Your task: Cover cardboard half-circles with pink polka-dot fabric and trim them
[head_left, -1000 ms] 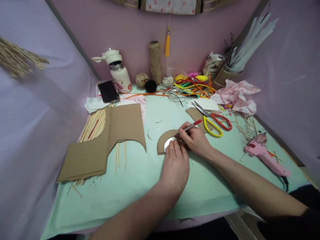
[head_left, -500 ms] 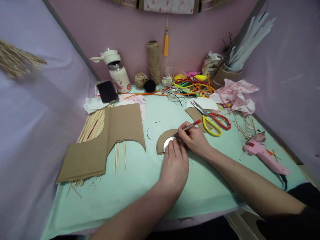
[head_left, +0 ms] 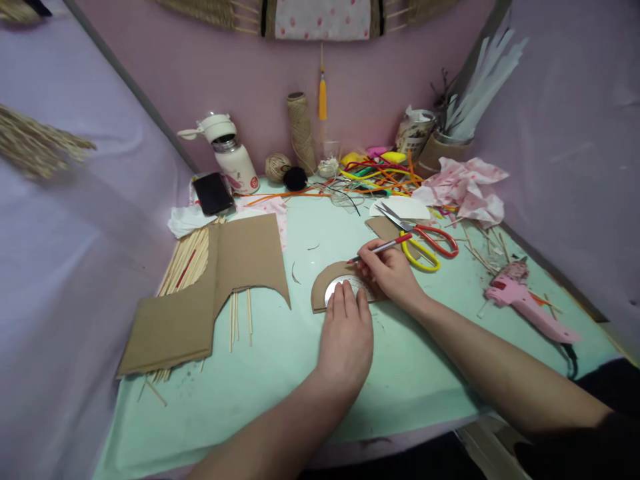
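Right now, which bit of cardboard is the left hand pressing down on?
The small half-round piece, beneath the left hand and a pale half-disc. The larger cardboard lies farther left, and another piece sits partly under the scissors.

Pink wall (head_left: 240,73) behind the mint-green tabletop (head_left: 260,413), pale lilac fabric (head_left: 115,220) left of the tabletop, lilac sheet (head_left: 575,153) to its right.
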{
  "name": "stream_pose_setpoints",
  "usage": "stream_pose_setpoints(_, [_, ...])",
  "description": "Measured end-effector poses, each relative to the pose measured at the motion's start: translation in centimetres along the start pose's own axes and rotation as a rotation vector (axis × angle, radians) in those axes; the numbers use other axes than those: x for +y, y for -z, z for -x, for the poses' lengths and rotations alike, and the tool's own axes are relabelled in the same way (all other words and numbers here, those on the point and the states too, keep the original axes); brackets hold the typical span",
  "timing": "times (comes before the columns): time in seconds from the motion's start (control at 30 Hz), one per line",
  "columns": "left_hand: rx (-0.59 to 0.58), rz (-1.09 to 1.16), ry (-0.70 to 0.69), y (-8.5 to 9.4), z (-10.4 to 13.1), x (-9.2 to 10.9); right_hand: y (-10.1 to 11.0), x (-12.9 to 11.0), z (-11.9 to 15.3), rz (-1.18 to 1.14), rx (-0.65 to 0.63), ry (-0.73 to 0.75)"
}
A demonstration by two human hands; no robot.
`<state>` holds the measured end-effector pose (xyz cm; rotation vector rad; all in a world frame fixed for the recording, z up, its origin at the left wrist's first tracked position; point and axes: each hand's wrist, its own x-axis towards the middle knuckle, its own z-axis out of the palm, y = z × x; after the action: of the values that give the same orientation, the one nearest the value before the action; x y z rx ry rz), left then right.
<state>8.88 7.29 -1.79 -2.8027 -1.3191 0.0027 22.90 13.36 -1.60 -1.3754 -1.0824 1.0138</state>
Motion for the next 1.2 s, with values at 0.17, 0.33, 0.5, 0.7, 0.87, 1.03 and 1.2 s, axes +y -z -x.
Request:
stream_pose_setpoints(0.17, [0.031, 0.010, 0.029, 0.2, 0.1, -0.5, 0.2, -0.3, -0.4, -0.105, 0.009, -0.059])
stream_pose_setpoints(0.33, [0.058, -0.022, 0.068, 0.8, 0.1, -0.9, 0.4, -0.1, -0.4, -0.157, -0.014, -0.065])
stream_pose_setpoints(0.5, [-0.028, 0.043, 0.115, 2.0, -0.9, -1.5, 0.5, -0.1, -0.5, -0.185, -0.037, -0.075])
stream_pose_setpoints(0.7, [-0.017, 0.218, 0.080, 3.6, -2.7, -4.0, 0.9, -0.9, -0.2, -0.156, -0.018, -0.033])
stream_pose_setpoints(0.87, [-0.022, 0.285, -0.094, 3.1, -3.2, -6.8, 2.3, -1.4, 0.1, -0.018, -0.041, 0.124])
stream_pose_setpoints(1.03, [-0.118, 0.257, -0.067, 2.1, -3.1, -7.5, 3.8, -2.3, 0.4, 0.365, -0.163, 0.256])
stream_pose_setpoints(1.2, [-0.052, 0.173, 0.000, 1.6, -2.7, -7.3, 4.0, -2.7, 0.8, 0.766, -0.431, 0.340])
